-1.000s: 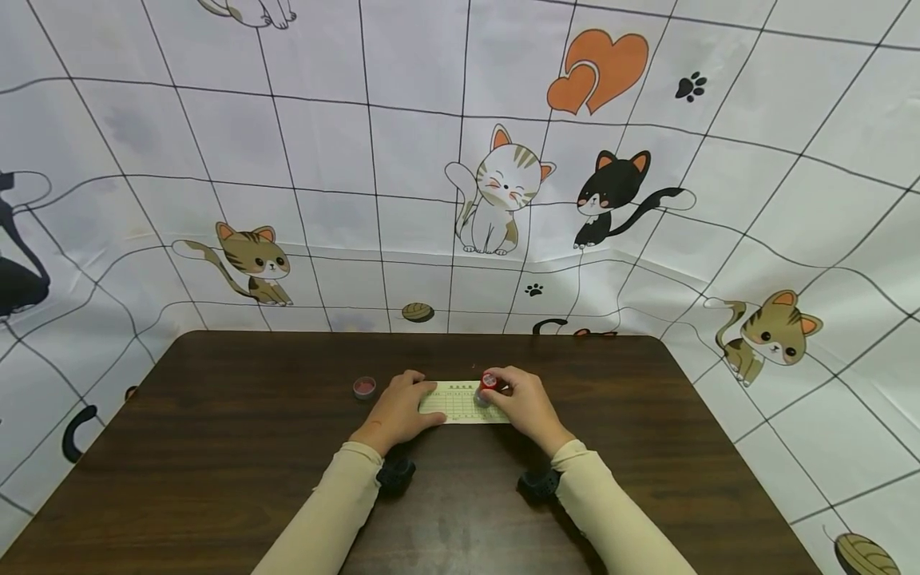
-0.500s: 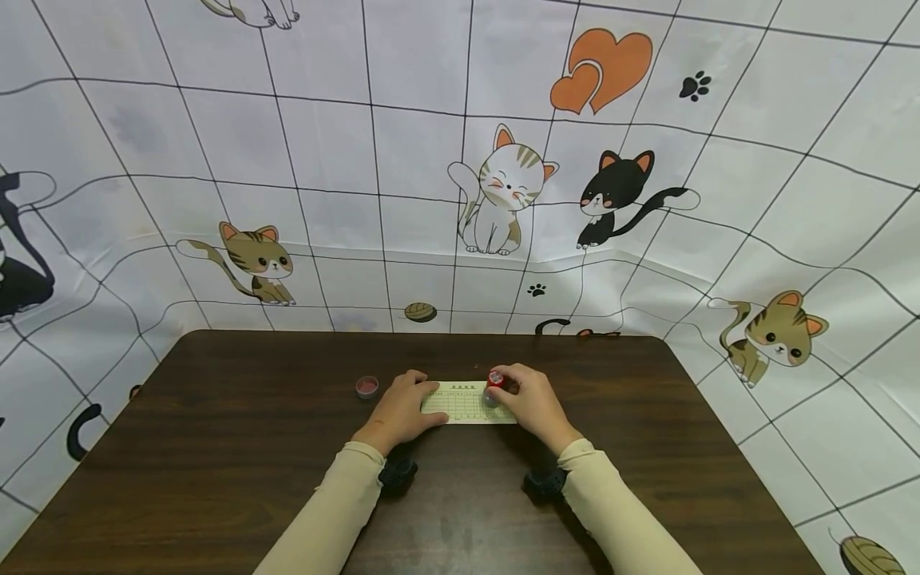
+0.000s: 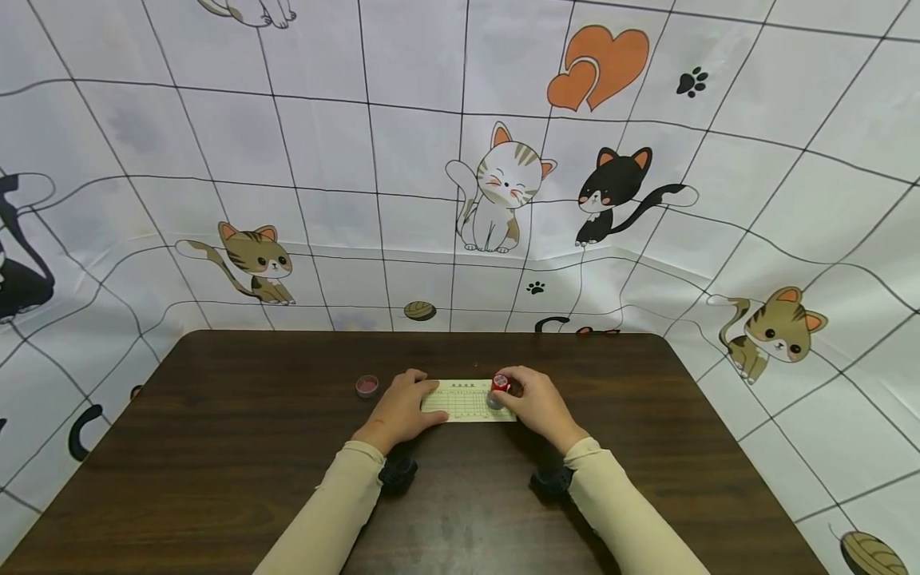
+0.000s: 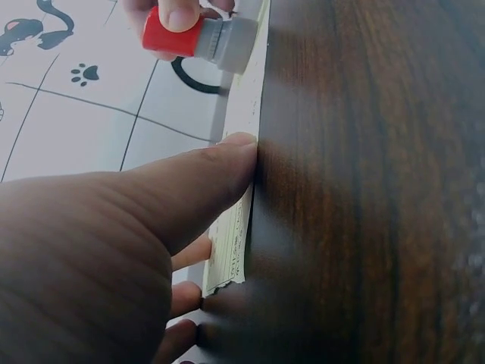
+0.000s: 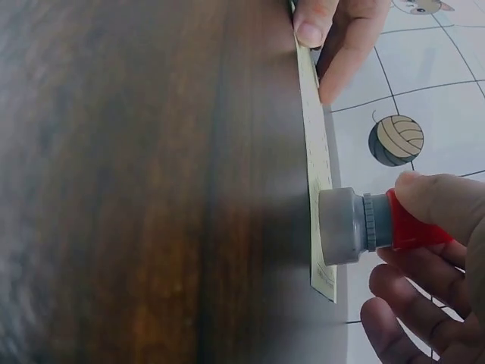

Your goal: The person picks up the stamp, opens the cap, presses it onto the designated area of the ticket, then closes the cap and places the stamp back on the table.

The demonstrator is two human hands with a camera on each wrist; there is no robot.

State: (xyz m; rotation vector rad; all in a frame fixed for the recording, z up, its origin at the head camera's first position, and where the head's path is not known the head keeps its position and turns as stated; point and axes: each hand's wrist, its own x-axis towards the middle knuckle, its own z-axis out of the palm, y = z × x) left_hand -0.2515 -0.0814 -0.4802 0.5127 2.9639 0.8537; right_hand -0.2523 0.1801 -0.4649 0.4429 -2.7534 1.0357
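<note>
A pale yellow slip of paper (image 3: 463,401) printed with a grid lies flat on the table. My left hand (image 3: 400,407) holds its left end down, thumb along the near edge and fingers by the far edge. Near the slip's right end, my right hand (image 3: 539,406) pinches the red handle of a stamp (image 3: 498,391) between thumb and fingers. The stamp's round grey base (image 5: 341,226) faces down against the paper in the right wrist view. From the left wrist view, the same stamp (image 4: 198,38) shows beyond my left thumb. What lies under the base is hidden.
A small round container (image 3: 366,386) with a reddish inside sits left of my left hand. The dark wooden table (image 3: 273,447) ends at a white cloth (image 3: 323,216) printed with cats and grid lines. Each wrist wears a black device.
The stamp and my right hand have shifted a little to the right along the slip. My left hand stays in place on the paper's left end.
</note>
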